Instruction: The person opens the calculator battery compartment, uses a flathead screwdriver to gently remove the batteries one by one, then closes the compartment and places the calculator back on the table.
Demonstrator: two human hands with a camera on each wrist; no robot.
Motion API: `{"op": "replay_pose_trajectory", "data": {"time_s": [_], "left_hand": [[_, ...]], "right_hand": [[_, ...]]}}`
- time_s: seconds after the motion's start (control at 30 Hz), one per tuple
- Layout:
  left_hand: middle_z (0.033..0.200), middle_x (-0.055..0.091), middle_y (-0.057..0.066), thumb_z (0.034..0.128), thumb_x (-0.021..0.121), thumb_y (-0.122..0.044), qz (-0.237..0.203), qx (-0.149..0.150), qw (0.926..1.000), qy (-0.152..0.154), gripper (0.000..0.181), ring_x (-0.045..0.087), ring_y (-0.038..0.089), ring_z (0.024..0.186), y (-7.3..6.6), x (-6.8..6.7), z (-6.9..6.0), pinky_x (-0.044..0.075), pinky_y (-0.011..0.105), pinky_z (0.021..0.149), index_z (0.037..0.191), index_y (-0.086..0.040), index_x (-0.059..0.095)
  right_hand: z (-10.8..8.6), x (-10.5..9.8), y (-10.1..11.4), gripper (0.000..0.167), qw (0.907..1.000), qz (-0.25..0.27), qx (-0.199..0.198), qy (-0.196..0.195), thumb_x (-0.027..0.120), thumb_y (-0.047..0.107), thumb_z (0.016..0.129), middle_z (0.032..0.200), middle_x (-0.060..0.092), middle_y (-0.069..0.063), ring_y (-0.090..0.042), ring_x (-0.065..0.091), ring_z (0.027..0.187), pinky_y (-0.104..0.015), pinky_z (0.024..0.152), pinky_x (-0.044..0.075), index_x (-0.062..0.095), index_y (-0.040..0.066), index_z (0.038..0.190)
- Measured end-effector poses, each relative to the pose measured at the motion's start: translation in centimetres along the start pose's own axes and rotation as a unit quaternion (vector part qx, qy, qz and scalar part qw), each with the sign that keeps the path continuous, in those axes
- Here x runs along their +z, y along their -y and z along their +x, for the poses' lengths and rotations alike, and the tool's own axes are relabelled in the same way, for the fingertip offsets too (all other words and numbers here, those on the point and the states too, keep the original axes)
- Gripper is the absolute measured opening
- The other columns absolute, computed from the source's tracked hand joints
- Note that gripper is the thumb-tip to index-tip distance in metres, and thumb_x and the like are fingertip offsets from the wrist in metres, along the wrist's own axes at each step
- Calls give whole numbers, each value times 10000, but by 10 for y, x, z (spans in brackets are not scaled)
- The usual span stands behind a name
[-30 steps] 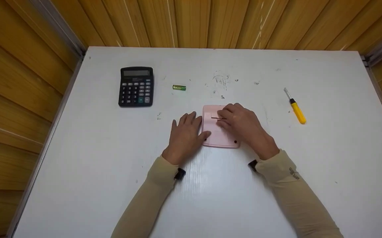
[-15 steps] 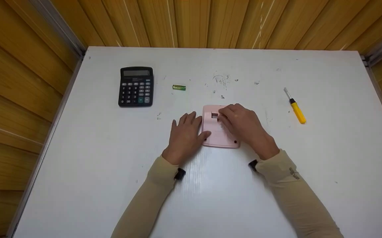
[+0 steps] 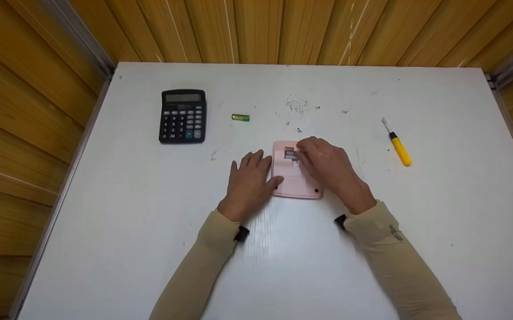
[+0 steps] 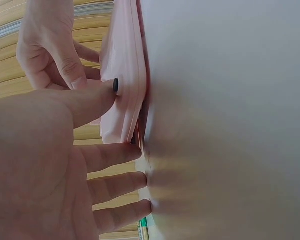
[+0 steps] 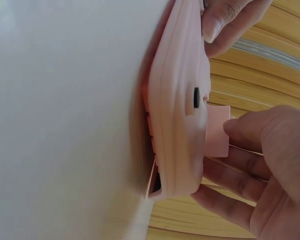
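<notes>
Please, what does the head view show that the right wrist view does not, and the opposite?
Only the head view: black calculator, battery, yellow-handled screwdriver.

Only the right wrist view: the keys under the pink calculator, and the broad face of the pink cover.

Both: the pink calculator, table, wooden wall, left hand and right hand.

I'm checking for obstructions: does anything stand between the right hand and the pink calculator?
Only the pink battery cover, pinched by the right hand at the back of the pink calculator; nothing else visible stands between them.
</notes>
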State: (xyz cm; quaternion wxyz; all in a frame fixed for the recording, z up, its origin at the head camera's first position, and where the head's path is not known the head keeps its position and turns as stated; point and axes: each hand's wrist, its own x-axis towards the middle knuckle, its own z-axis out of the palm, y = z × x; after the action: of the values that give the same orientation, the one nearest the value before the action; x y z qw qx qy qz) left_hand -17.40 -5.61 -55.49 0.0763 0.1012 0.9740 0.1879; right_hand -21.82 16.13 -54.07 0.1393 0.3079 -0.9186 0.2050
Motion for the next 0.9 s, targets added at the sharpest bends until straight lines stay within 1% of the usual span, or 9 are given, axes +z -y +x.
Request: {"op": "replay_pose_trajectory", "data": {"time_s": [0.17, 0.37, 0.5, 0.6, 0.67, 0.9], "left_hand": [[1668, 408, 132, 1068, 558, -564, 9, -13, 10000, -5, 683, 338, 346, 1545, 0, 0, 0, 259, 670, 1205, 1596, -134, 501], [1671, 405, 125, 1066, 555, -574, 31, -40, 10000, 8, 688, 334, 344, 1548, -1, 0, 0, 257, 665, 1208, 1600, -144, 496], [1663, 417, 131, 1066, 559, -569, 151, -17, 9999, 8, 686, 347, 354, 1542, -1, -1, 0, 278, 665, 1199, 1597, -139, 500], [1658, 424, 136, 1068, 558, -565, 224, 3, 9997, 0, 684, 354, 360, 1539, -1, -1, 0, 290, 667, 1193, 1595, -133, 503], [1660, 422, 135, 1068, 555, -569, 229, -2, 9997, -3, 686, 351, 360, 1541, -1, -1, 0, 287, 668, 1194, 1596, -134, 502], [1665, 414, 128, 1070, 546, -574, 185, -3, 9998, 26, 689, 342, 351, 1546, -1, -2, 0, 282, 660, 1200, 1601, -138, 494]], "right_hand": [[0, 0, -1, 157, 9999, 27, -79, -85, 707, 109, 1040, 1034, 735, -165, -315, 720, 832, -454, 679, 613, 643, -2, 1132], [1, 1, -2, 149, 9997, 134, -145, -165, 721, 100, 1030, 1039, 694, -144, -301, 688, 895, -442, 707, 606, 639, 12, 1117], [1, 3, -1, 133, 9988, 332, -301, -205, 727, 49, 1013, 1060, 680, -124, -265, 669, 900, -409, 716, 601, 640, 20, 1110], [1, 4, 0, 139, 9983, 417, -388, -145, 713, -18, 996, 1067, 666, -108, -239, 641, 886, -383, 713, 590, 636, 22, 1104], [0, 4, 1, 148, 9981, 478, -369, -79, 712, -38, 983, 1065, 658, -100, -234, 625, 889, -378, 721, 584, 636, 25, 1093], [-1, 2, 3, 149, 9977, 621, -63, 268, 748, -21, 963, 1052, 642, -92, -253, 617, 936, -406, 781, 575, 632, 31, 1041]]}}
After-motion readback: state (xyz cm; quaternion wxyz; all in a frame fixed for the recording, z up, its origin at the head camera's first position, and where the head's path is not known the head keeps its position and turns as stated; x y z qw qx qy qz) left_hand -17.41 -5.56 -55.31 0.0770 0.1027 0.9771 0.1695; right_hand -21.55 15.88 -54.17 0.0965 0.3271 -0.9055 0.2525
